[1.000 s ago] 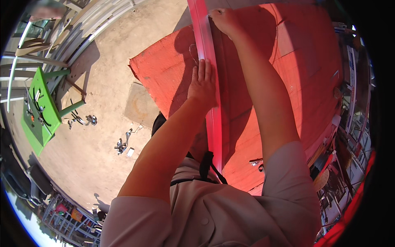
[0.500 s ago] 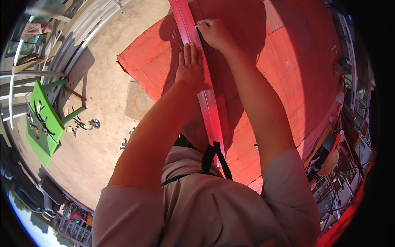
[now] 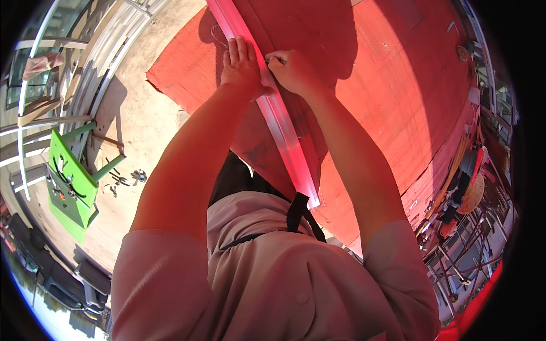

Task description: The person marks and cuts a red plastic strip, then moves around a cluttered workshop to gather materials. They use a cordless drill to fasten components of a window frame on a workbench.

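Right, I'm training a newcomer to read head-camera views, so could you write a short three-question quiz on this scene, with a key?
1. Multiple choice: the long strip lies on a surface that is mainly (a) green, (b) red, (c) blue.
2. True or false: the right hand has its fingers curled.
3. Open: how is the left hand placed on the strip?

Key:
1. b.
2. True.
3. Palm down, with its fingers outstretched.

long glossy pink strip (image 3: 282,131), aslant
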The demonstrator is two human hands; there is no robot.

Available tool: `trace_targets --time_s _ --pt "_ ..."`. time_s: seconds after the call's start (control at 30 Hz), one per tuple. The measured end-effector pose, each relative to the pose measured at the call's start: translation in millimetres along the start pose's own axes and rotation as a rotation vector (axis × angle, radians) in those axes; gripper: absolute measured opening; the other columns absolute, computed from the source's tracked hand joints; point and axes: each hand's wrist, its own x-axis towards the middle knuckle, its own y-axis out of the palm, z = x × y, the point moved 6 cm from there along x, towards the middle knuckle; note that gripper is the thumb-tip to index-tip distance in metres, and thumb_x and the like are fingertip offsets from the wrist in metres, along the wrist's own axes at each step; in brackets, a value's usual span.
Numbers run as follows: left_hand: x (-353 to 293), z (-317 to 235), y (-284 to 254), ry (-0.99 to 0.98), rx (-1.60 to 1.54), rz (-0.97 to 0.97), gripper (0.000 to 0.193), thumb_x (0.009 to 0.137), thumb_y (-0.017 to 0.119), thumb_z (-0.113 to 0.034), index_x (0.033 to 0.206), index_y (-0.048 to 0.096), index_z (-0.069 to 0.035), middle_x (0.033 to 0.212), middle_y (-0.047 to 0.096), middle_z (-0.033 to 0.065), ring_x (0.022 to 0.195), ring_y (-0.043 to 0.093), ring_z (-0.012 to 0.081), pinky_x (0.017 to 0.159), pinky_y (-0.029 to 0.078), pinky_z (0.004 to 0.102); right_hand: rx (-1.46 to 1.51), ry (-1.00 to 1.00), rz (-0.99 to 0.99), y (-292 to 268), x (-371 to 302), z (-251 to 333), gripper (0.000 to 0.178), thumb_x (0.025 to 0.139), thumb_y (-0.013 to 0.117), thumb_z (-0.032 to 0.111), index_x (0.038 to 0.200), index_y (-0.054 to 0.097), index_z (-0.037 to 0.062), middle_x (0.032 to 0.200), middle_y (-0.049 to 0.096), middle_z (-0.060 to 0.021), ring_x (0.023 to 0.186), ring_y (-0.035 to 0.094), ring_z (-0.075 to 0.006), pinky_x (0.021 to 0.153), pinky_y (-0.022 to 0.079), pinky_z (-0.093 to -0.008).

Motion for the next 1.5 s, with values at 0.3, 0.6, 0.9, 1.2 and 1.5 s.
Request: trace_targets --time_s 0.3,0.6,0.9,1.2,1.5 --pt "-1.8 -3.0 -0.5 0.011 -0.004 -0.030 0.142 0.056 0.086 -0.061 0.152 0.009 0.009 0.160 0.007 0.0276 0.150 0.004 0.0427 0.121 0.018 0.0499 0.624 0.123 -0.103 11.1 -18.3 -30.1 0.032 0.093 0.056 0.023 0.108 0.068 -0.0034 0.085 0.070 -0.0118 0.075 0.066 -0.0171 0.069 0.052 -0.0312" --pt "-4.0 -2.6 -1.8 -0.001 0.037 0.006 0.140 0.060 0.082 -0.066 0.153 0.008 0.009 0.161 0.007 0.0266 0.151 0.004 0.0414 0.121 0.016 0.0487 0.677 -0.005 -0.201 20.8 -29.9 -48.1 0.026 0.088 0.063 0.009 0.109 0.065 -0.0053 0.093 0.069 -0.0066 0.082 0.063 -0.0092 0.071 0.050 -0.0242" --pt "-2.7 -1.1 -2.3 -0.003 0.026 0.019 0.140 0.062 0.081 -0.067 0.153 0.007 0.008 0.161 0.007 0.0260 0.151 0.004 0.0407 0.122 0.014 0.0481 0.675 -0.037 -0.292 25.6 -30.0 -42.3 0.027 0.098 0.056 0.013 0.115 0.066 -0.0054 0.088 0.067 -0.0007 0.078 0.059 -0.0050 0.067 0.047 -0.0208" --pt "-3.5 2.3 -3.2 0.021 -0.035 0.000 0.134 0.064 0.081 -0.063 0.153 0.011 0.008 0.161 0.008 0.0269 0.151 0.005 0.0426 0.121 0.013 0.0505 0.423 -0.098 -0.229 15.6 41.4 4.8 0.035 0.098 0.055 0.019 0.123 0.064 -0.0044 0.108 0.072 -0.0113 0.097 0.065 -0.0130 0.086 0.050 -0.0268" --pt "-3.3 5.0 -4.9 0.023 -0.092 0.059 0.136 0.064 0.082 -0.060 0.153 0.006 0.009 0.161 0.002 0.0280 0.151 0.000 0.0427 0.122 0.009 0.0502 0.308 -0.240 -0.294 4.1 208.3 61.2 0.034 0.097 0.057 0.024 0.116 0.069 -0.0011 0.096 0.072 -0.0059 0.088 0.063 -0.0102 0.080 0.050 -0.0258"
